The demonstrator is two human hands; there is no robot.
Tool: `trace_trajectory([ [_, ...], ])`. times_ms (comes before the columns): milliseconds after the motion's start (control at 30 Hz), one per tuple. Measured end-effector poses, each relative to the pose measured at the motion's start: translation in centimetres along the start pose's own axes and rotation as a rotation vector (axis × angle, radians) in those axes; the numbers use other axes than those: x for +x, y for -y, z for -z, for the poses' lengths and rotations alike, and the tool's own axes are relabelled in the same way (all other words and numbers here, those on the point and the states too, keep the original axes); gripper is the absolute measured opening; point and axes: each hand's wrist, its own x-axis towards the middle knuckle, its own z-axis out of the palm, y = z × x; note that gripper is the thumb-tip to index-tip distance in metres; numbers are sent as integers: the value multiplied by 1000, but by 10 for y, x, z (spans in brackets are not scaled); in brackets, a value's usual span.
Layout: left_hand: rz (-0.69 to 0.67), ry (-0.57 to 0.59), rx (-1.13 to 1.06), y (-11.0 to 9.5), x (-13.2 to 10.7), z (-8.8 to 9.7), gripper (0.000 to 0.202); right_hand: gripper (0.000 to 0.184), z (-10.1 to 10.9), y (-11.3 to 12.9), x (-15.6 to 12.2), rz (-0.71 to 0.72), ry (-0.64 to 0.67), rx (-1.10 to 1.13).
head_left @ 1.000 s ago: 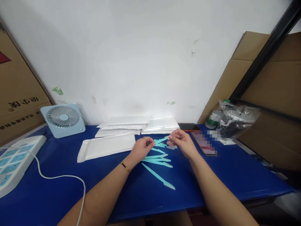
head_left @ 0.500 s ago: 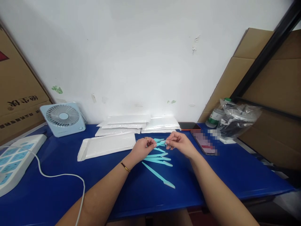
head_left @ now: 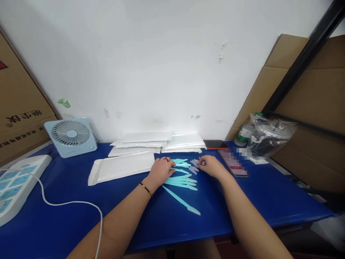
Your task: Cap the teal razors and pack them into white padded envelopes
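Several teal plastic sticks with pale tips lie in a loose pile on the blue table; one lies apart, nearer me. My left hand rests on the table at the pile's left end, fingers curled down on a teal stick. My right hand lies knuckles up just right of the pile. Its fingertips are pinched together beside a few small clear caps. What they pinch is too small to make out.
White padded envelopes lie left of the hands, more stacked by the wall. Two phones lie to the right, with a clear bag and a bottle beyond. Fan, power strip and cable at left.
Both hands have come down from holding one teal stick between them above the pile. The left hand now lies on the pile, the right beside the clear caps.
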Motion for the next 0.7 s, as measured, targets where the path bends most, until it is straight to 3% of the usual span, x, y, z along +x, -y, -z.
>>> trace_trajectory([
  [233,37,10,8,0,2,-3,14,7,-2,-3,0,9,15,8],
  [333,61,-4,-30,0,2,1,13,14,2,0,-2,75,-10,161],
  [467,131,-10,-117,2,2,9,15,22,8,14,-10,204,85,443],
  [700,154,-19,-156,5,1,12,15,15,10,30,-15,246,87,459],
])
